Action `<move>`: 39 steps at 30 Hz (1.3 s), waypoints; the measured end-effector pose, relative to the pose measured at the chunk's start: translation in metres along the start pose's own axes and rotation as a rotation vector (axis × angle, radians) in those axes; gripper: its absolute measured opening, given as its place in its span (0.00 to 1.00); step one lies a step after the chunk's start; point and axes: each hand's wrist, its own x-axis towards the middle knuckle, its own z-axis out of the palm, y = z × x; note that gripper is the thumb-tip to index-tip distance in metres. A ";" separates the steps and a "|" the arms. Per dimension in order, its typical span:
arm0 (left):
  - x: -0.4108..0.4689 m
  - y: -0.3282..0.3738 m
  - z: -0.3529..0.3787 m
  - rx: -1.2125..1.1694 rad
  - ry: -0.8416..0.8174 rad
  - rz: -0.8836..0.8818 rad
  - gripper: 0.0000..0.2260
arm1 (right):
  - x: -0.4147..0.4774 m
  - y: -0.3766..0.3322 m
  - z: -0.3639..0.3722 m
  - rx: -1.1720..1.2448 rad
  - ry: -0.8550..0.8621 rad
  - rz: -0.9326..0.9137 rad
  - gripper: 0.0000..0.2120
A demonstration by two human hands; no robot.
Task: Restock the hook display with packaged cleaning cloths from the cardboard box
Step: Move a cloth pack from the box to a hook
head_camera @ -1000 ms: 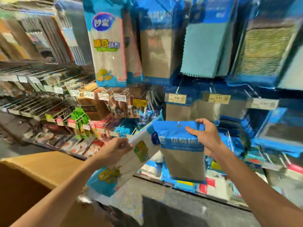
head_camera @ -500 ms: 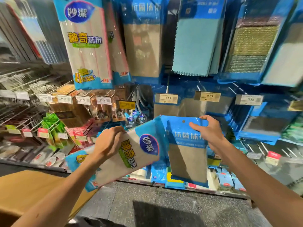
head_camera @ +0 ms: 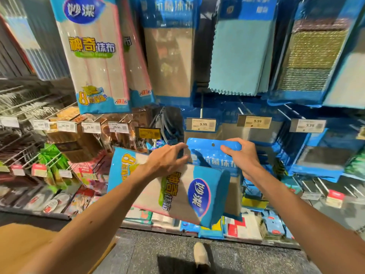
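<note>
Two packs are in my hands, one each. My right hand (head_camera: pixel 244 158) pinches the blue header of the brown cloth pack (head_camera: pixel 209 157), thumb on the front and fingers over the top edge, just right of its punched hole (head_camera: pixel 213 144). That pack hangs upright just below the 9.99 price tag (head_camera: pixel 201 124), near it but not touching. My left hand (head_camera: pixel 167 160) is curled round the upper edge of the long striped pack (head_camera: pixel 177 196). It lies tilted below and to the left of the same tag, and its logo end crosses in front of the brown pack's lower half. My left fingertips sit by the brown pack's left edge; whether they touch it I cannot tell.

Both feel like light goods, I judge: thin cloth in slick film, floppy rather than stiff, so a hold at mid-body would let them sag or slide. The header is the firmest part and the place to take hold, beside the hole, leaving the hole free for the hook. The long pack is the clumsier one: gripped along one edge it droops and could slip. The cardboard box (head_camera: pixel 29 246) sits well below and left of the tag, under my left forearm
</note>
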 end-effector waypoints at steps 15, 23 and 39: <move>0.066 -0.010 0.034 -0.041 0.200 0.088 0.24 | 0.058 0.024 0.013 0.129 -0.059 0.005 0.09; 0.075 -0.021 0.014 0.019 0.226 0.015 0.39 | 0.073 0.018 0.029 0.194 -0.089 -0.014 0.07; 0.078 -0.027 0.000 0.109 0.191 0.040 0.38 | 0.116 0.008 0.058 0.234 -0.006 -0.077 0.10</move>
